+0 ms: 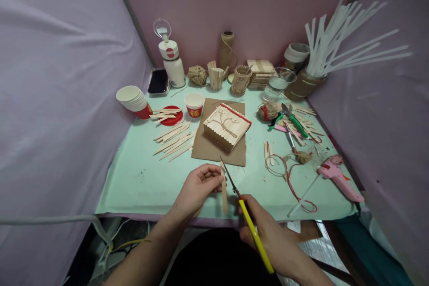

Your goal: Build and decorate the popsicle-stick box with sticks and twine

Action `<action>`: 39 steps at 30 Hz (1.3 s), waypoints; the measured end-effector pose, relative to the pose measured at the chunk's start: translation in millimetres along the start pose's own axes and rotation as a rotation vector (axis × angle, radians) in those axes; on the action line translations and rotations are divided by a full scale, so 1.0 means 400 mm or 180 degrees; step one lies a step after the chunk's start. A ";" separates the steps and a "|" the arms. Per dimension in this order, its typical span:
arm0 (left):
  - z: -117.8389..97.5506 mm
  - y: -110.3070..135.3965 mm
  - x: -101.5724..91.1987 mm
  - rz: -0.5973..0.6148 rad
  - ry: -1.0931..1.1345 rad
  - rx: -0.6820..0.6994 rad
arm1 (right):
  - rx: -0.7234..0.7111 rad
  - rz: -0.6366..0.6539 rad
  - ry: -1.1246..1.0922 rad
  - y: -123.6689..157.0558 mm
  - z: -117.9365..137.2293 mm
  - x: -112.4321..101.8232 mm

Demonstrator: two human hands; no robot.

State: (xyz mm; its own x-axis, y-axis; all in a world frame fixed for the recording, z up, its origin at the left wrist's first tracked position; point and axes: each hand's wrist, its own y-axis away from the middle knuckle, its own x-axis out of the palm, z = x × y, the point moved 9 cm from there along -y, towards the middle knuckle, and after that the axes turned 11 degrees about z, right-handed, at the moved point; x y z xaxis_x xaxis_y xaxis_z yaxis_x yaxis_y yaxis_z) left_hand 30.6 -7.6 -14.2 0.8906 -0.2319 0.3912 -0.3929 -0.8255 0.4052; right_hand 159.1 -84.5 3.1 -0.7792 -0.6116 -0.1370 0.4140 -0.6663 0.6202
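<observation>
My left hand [204, 183] pinches a wooden craft stick [224, 194] upright near the table's front edge. In my right hand [264, 228] is a pair of scissors [246, 212] with yellow handles, its dark blades pointing up and left, close beside the top of the stick. Whether the blades touch the wood I cannot tell. Just beyond the hands, a small box of craft sticks [226, 125] with red trim and twine decoration rests on a brown cardboard sheet [203, 152]. Loose craft sticks [174, 140] lie to the left of the cardboard.
At right lie a pink glue gun [340, 178], green-handled pliers [295, 123] and red cord [295, 187]. Stacked paper cups [134, 100], a single paper cup [194, 105] and a white bottle [174, 67] stand left. A water cup [276, 87] and white strips [331, 40] are back right.
</observation>
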 end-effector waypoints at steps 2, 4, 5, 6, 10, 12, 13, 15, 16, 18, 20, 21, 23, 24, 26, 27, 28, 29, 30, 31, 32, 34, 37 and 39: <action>0.003 0.000 0.001 0.0009 -0.0023 -0.0005 | -0.0012 0.0063 0.0024 0.001 0.007 0.001; 0.004 0.001 0.002 0.0007 -0.0038 -0.0013 | -0.0025 0.0123 0.0054 0.003 0.013 0.000; 0.005 0.001 0.002 0.0003 -0.0042 -0.0015 | -0.0021 0.0147 0.0070 0.004 0.014 -0.001; 0.005 0.001 0.003 0.0004 -0.0046 -0.0018 | -0.0009 0.0170 0.0091 0.005 0.015 -0.002; 0.011 -0.001 0.008 0.0044 -0.0068 -0.0075 | 0.0024 0.0190 0.0144 0.007 0.013 -0.008; 0.016 -0.004 0.010 0.0071 -0.0075 -0.0099 | 0.0008 0.0189 0.0108 0.007 0.012 -0.010; 0.018 -0.005 0.011 0.0079 -0.0081 -0.0110 | -0.0023 0.0185 0.0081 0.007 0.013 -0.011; 0.024 -0.007 0.012 0.0089 -0.0092 -0.0134 | -0.0101 0.0182 0.0037 0.005 0.015 -0.014; 0.027 -0.008 0.012 0.0090 -0.0095 -0.0151 | -0.0130 0.0175 0.0036 0.005 0.017 -0.015; 0.031 -0.009 0.012 0.0080 -0.0092 -0.0178 | -0.0127 0.0167 0.0072 0.002 0.016 -0.017; 0.034 -0.009 0.013 0.0072 -0.0095 -0.0194 | -0.0107 0.0149 0.0104 0.000 0.014 -0.020; 0.035 -0.010 0.012 0.0068 -0.0101 -0.0203 | -0.0112 0.0137 0.0108 -0.001 0.014 -0.021; 0.039 -0.011 0.012 0.0079 -0.0110 -0.0238 | -0.0129 0.0114 0.0108 -0.002 0.017 -0.024; 0.042 -0.011 0.012 0.0087 -0.0115 -0.0261 | -0.0122 0.0108 0.0113 -0.003 0.018 -0.025; 0.049 -0.013 0.011 0.0110 -0.0134 -0.0300 | -0.0074 0.0104 0.0135 -0.003 0.019 -0.027; 0.052 -0.014 0.010 0.0125 -0.0149 -0.0311 | -0.0046 0.0107 0.0146 -0.004 0.020 -0.028; 0.055 -0.014 0.009 0.0135 -0.0163 -0.0323 | -0.0019 0.0120 0.0153 -0.005 0.020 -0.027; 0.059 -0.015 0.008 0.0143 -0.0173 -0.0340 | 0.0008 0.0137 0.0160 -0.006 0.021 -0.027; 0.063 -0.015 0.007 0.0152 -0.0175 -0.0367 | 0.0040 0.0151 0.0169 -0.007 0.021 -0.026; 0.067 -0.015 0.006 0.0157 -0.0171 -0.0397 | 0.0075 0.0174 0.0179 -0.008 0.019 -0.024; 0.071 -0.016 0.005 0.0163 -0.0159 -0.0423 | 0.0101 0.0190 0.0190 -0.010 0.018 -0.023; 0.077 -0.017 0.005 0.0201 -0.0117 -0.0454 | 0.0111 0.0189 0.0209 -0.012 0.016 -0.021; 0.080 -0.020 0.007 0.0255 -0.0031 -0.0485 | 0.0102 0.0133 0.0238 -0.015 0.014 -0.024; 0.083 -0.020 0.009 0.0253 0.0046 -0.0537 | 0.0110 0.0099 0.0258 -0.015 0.012 -0.026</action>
State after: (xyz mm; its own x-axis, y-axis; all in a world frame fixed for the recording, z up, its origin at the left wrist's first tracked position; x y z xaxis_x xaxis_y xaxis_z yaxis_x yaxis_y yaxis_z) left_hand 44.6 -18.7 -43.4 0.8524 -0.2844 0.4387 -0.4957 -0.7067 0.5049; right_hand 162.4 -72.1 4.5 -0.7251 -0.6651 -0.1785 0.4196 -0.6323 0.6512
